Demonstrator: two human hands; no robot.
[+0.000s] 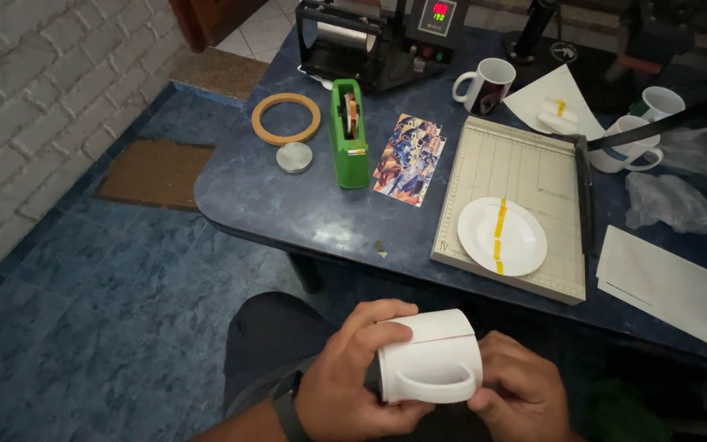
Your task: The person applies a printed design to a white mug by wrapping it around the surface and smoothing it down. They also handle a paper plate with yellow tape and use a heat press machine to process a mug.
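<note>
Head view: white mug (431,358) wrapped in paper, held over the lap below the table edge (304,237); left hand (352,372) grips its side, right hand (521,391) pinches the wrap edge. Best keep paper taut, seam aligned, press flat

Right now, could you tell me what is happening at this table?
A seated person holds a white mug on its side over their lap, the left hand wrapped around its body and the right hand at its handle end. White paper seems to be wrapped around the mug. On the blue table lie a paper cutter with a white plate on it, a green tape dispenser, printed cards, more mugs and a mug press.
</note>
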